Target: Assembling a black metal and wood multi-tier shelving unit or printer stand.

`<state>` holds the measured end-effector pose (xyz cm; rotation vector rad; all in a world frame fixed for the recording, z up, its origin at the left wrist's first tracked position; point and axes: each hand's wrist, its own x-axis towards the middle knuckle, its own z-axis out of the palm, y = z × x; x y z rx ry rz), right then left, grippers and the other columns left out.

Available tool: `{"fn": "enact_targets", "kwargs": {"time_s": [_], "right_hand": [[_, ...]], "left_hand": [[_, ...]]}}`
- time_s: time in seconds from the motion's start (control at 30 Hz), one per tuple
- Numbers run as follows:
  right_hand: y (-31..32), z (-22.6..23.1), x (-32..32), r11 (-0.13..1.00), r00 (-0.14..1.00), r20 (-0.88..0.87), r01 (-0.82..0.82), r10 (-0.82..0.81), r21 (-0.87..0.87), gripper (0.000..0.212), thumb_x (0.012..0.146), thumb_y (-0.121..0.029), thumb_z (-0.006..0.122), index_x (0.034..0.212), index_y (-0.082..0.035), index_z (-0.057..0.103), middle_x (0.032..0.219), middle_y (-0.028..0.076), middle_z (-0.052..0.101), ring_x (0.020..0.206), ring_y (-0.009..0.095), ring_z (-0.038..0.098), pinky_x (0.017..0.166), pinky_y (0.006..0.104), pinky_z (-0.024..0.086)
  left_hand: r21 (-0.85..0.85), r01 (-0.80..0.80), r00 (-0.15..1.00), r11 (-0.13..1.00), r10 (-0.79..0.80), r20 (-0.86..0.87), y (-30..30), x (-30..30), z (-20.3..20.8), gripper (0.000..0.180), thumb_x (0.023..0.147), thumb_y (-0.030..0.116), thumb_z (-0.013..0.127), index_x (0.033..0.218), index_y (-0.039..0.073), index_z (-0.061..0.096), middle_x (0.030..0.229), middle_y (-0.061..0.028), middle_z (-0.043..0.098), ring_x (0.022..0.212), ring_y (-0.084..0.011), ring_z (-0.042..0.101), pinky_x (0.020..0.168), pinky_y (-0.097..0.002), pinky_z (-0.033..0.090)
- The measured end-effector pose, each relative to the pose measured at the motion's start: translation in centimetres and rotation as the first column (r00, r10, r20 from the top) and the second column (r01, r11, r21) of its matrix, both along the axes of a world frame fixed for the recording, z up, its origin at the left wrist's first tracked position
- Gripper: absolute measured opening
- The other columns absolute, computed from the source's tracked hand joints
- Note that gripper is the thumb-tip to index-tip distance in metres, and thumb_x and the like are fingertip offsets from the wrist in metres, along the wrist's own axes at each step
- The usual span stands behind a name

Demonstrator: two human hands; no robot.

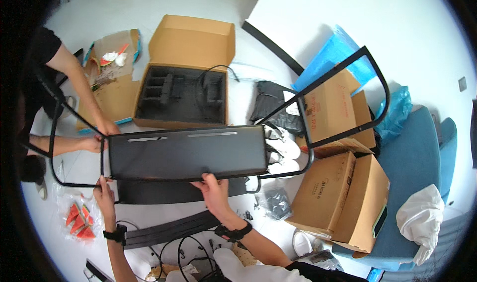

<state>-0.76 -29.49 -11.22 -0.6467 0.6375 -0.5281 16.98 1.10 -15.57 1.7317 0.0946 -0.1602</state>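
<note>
A black metal tube frame (343, 133) with rounded ends stretches across the view. Set in its middle is a flat black shelf panel (189, 155) with two narrow slots along its far side. My left hand (104, 197) is closed round the frame near the panel's left end. The fingers of my right hand (214, 190) grip the panel's near edge, thumb on top. At the left, a co-worker's two hands (102, 135) are on the frame by the panel's left end. Beneath lies a second black panel (159, 191), partly covered by the first.
An open carton with black foam (181, 95) stands behind. White shoes (282, 150) show through the frame. Brown cartons (323, 192) and a blue chair (412, 167) are at right. Bagged watermelon slices (79, 221), a curved black panel (169, 230) and cables (191, 254) lie nearer.
</note>
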Motion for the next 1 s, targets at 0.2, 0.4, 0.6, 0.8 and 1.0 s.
{"fn": "enact_targets", "kwargs": {"time_s": [0.2,0.4,0.6,0.8,1.0], "right_hand": [[-1.4,-0.5,-2.5,0.99,0.993,-0.109,0.025,-0.04,-0.136,0.011,0.09,-0.003,0.057,0.102,-0.004,0.056,0.097,0.008,0.06,0.083,0.019,0.063,0.077,0.0443,0.06],[-1.4,1.3,-3.0,0.975,0.99,-0.076,0.099,-0.116,-0.199,0.027,0.089,-0.004,0.055,0.116,0.002,0.052,0.109,0.01,0.06,0.093,0.022,0.064,0.079,0.043,0.06],[-1.2,1.0,-2.6,0.977,0.996,-0.039,0.065,-0.074,-0.204,0.036,0.089,-0.005,0.058,0.122,0.001,0.046,0.116,0.014,0.057,0.098,0.025,0.064,0.079,0.0406,0.061],[-1.0,1.9,-3.1,0.975,0.99,-0.094,0.081,-0.102,-0.205,0.04,0.089,-0.006,0.058,0.126,-0.002,0.043,0.118,0.013,0.055,0.098,0.023,0.062,0.077,0.0385,0.06],[-2.0,0.5,-3.4,0.978,0.992,-0.097,0.062,-0.083,-0.199,0.048,0.088,-0.005,0.058,0.133,-0.004,0.039,0.121,0.012,0.052,0.102,0.021,0.06,0.075,0.0376,0.06]], "left_hand": [[0.217,-0.077,0.977,0.973,0.031,0.209,0.4,0.4,-2.4,0.032,0.101,0.031,0.054,0.09,0.004,0.069,0.059,0.0048,0.05,0.048,-0.0079,0.036,0.044,-0.0293,0.029],[0.359,-0.063,0.982,0.931,-0.007,0.19,-2.3,-2.7,3.7,0.035,0.099,0.027,0.058,0.08,-0.003,0.06,0.051,-0.0032,0.048,0.048,-0.0101,0.046,0.045,-0.0309,0.035],[0.232,-0.133,0.964,0.964,0.072,0.256,-1.5,-3.9,1.1,0.035,0.098,0.025,0.059,0.078,-0.004,0.057,0.051,-0.0045,0.046,0.047,-0.0107,0.043,0.045,-0.0312,0.034],[0.256,-0.138,0.96,0.957,0.065,0.272,-2.1,-4.5,1.7,0.034,0.098,0.024,0.06,0.078,-0.004,0.057,0.051,-0.0049,0.044,0.047,-0.0105,0.039,0.044,-0.0319,0.03],[0.215,-0.139,0.964,0.967,0.082,0.254,-2.4,-4.1,0.7,0.033,0.098,0.024,0.06,0.082,-0.004,0.058,0.051,-0.0031,0.041,0.047,-0.0085,0.035,0.043,-0.0315,0.026]]}}
